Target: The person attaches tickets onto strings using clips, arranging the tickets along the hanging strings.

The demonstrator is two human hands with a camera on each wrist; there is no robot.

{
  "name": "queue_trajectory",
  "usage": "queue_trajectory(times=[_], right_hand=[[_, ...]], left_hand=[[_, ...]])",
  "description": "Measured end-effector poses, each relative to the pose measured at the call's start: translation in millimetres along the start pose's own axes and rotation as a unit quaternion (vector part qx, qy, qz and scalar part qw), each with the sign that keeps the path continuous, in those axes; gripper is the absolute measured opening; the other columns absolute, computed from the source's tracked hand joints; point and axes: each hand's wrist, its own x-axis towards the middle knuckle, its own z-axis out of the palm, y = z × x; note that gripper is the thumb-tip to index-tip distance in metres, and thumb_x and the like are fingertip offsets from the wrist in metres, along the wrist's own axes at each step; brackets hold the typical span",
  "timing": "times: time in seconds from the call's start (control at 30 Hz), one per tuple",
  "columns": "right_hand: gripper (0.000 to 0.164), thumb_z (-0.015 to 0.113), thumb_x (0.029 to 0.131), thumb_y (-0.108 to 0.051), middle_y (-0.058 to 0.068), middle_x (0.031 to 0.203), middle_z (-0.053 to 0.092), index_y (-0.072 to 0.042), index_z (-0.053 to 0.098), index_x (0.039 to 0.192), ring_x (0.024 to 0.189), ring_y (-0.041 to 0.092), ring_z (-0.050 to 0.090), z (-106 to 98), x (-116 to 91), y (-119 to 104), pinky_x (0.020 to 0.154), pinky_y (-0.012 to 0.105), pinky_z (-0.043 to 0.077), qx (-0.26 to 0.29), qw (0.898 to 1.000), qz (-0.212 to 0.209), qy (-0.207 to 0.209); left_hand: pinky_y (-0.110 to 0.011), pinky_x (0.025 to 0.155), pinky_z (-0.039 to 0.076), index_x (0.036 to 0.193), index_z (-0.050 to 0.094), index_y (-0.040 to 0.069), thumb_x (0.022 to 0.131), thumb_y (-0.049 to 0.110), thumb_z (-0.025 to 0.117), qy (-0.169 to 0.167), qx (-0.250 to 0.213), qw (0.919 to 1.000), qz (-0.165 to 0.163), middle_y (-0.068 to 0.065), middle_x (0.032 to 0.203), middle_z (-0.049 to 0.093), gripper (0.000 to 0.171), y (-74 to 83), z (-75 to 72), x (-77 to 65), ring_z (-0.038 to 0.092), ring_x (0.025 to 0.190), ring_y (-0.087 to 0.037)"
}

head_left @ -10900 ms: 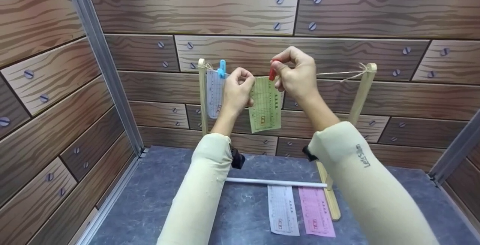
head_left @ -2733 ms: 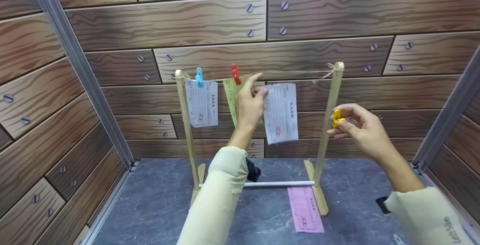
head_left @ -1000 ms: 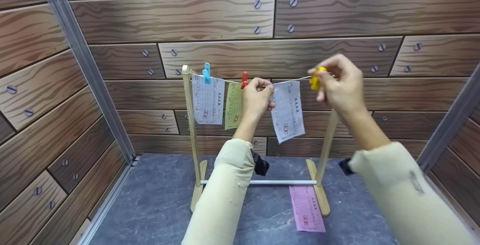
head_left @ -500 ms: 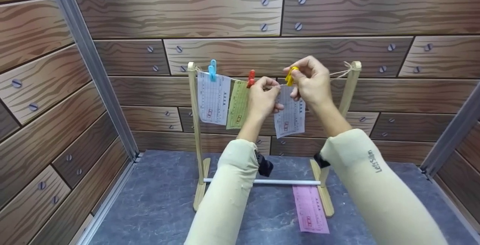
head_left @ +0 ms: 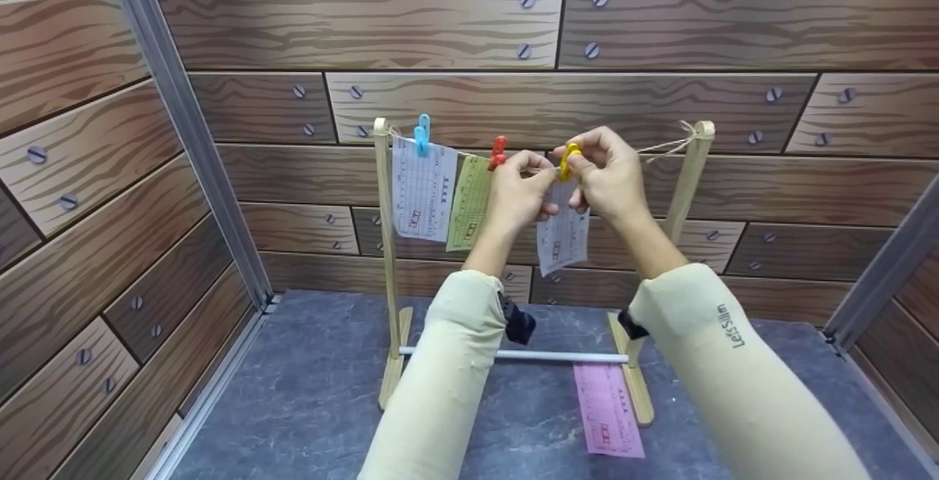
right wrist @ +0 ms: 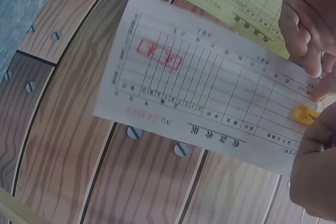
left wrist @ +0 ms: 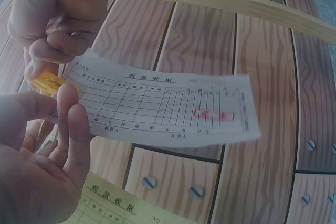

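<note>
A white receipt slip (head_left: pixel 563 241) hangs at the string (head_left: pixel 666 145), its printed face and red stamp plain in the left wrist view. My left hand (head_left: pixel 517 192) pinches its upper left corner by the string. With thumb and fingers, my right hand (head_left: pixel 610 180) grips a yellow clothespin (head_left: pixel 568 160) at the slip's top edge. The clothespin's tip (right wrist: pixel 305 115) overlaps the paper in the right wrist view; whether it bites the string is hidden. Further left, a blue clothespin (head_left: pixel 422 136) holds another white slip (head_left: pixel 422 197) and a red one (head_left: pixel 498 150) a green slip (head_left: pixel 466 208).
The string runs between two wooden posts (head_left: pixel 384 260) joined low down by a white rod (head_left: pixel 561 357). A pink slip (head_left: pixel 607 410) lies on the dark marbled tabletop (head_left: pixel 293 392) beside the right foot. Wood-patterned panels stand behind and at the sides.
My right hand has brought the yellow clothespin in from the right, then down onto the white slip's top. Earlier, that slip lay on the table and the red clothespin was in my right hand.
</note>
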Motion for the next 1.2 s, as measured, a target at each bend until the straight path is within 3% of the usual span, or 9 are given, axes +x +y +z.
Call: queue_trajectory(times=[0.3, 0.5, 0.8, 1.2], right_hand=[[0.021, 0.051, 0.094, 0.004, 0.023, 0.109, 0.062, 0.007, 0.048, 0.114, 0.040, 0.014, 0.056, -2, -3, -1, 0.037, 0.029, 0.047, -0.003, 0.998, 0.041, -0.043], [0.025, 0.050, 0.095, 0.001, 0.019, 0.110, 0.062, 0.004, 0.046, 0.119, 0.047, 0.020, 0.061, -2, -4, -4, 0.045, 0.035, 0.052, -0.004, 0.995, 0.073, -0.069], [0.027, 0.050, 0.095, 0.002, 0.024, 0.111, 0.060, 0.005, 0.045, 0.121, 0.046, 0.021, 0.059, 4, 0, -12, 0.044, 0.035, 0.052, -0.033, 0.994, 0.063, -0.088], [0.028, 0.052, 0.095, -0.003, 0.024, 0.106, 0.060, 0.004, 0.046, 0.122, 0.047, 0.022, 0.061, 0, -1, -16, 0.045, 0.036, 0.053, -0.053, 0.992, 0.073, -0.083]], left_hand=[[-0.028, 0.041, 0.049, 0.088, 0.060, 0.007, 0.089, 0.012, 0.065, -0.013, 0.003, 0.9999, -0.001, -0.014, 0.087, 0.067, 0.007, -2.8, -4.0, -0.2, 0.058, 0.043, -0.017], [-0.028, 0.039, 0.047, 0.092, 0.058, 0.003, 0.091, 0.009, 0.061, -0.025, 0.001, 0.9993, 0.027, -0.017, 0.079, 0.068, 0.007, -7.5, -7.3, 1.2, 0.056, 0.040, -0.017], [-0.032, 0.039, 0.048, 0.095, 0.057, -0.001, 0.092, -0.004, 0.055, -0.018, -0.014, 0.9963, 0.082, -0.011, 0.082, 0.066, 0.005, -9.0, -11.7, 2.6, 0.053, 0.042, -0.019], [-0.033, 0.042, 0.049, 0.117, 0.058, 0.005, 0.092, 0.001, 0.058, -0.031, 0.029, 0.9943, 0.098, -0.010, 0.087, 0.067, 0.026, -10.9, -11.7, -0.5, 0.055, 0.043, -0.019]])
